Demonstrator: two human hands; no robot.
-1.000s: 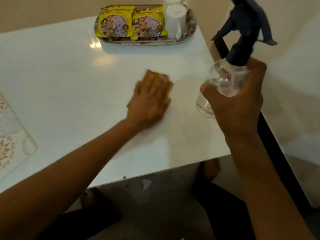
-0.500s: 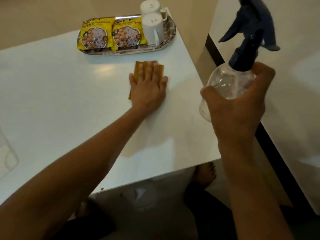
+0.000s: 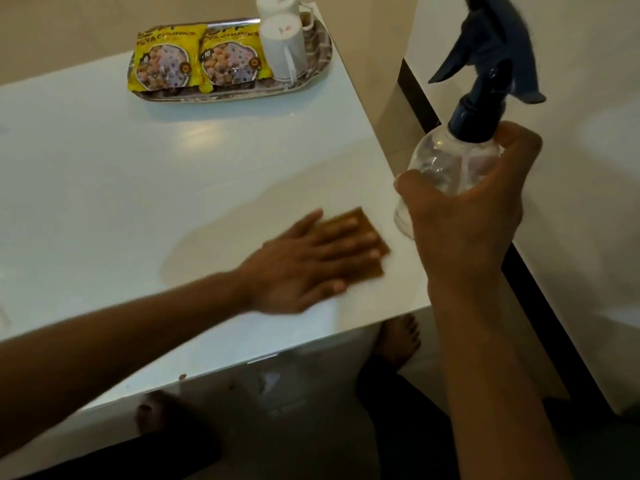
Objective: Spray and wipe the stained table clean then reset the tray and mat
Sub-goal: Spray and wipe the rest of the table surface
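My left hand (image 3: 304, 261) lies flat with straight fingers on a brown cloth (image 3: 367, 233), pressing it onto the white table (image 3: 104, 174) near the right front corner. My right hand (image 3: 464, 216) grips a clear spray bottle (image 3: 446, 168) with a dark blue trigger head, held upright in the air just beyond the table's right edge. At the far right of the table sits an oval patterned tray (image 3: 318, 57) carrying two yellow snack packets (image 3: 166, 60) and two white mugs (image 3: 284, 46). A small brown spot (image 3: 181, 376) marks the front edge. The mat is out of view.
A white surface with a dark edge (image 3: 571, 202) stands close to the right of the table. My bare feet (image 3: 398, 341) and dark trousers show on the floor below the table's front edge.
My left hand slid the cloth from near the tray back toward the right front corner, fingers now pointing right. The bottle stayed in my right hand. The camera view shifted right.
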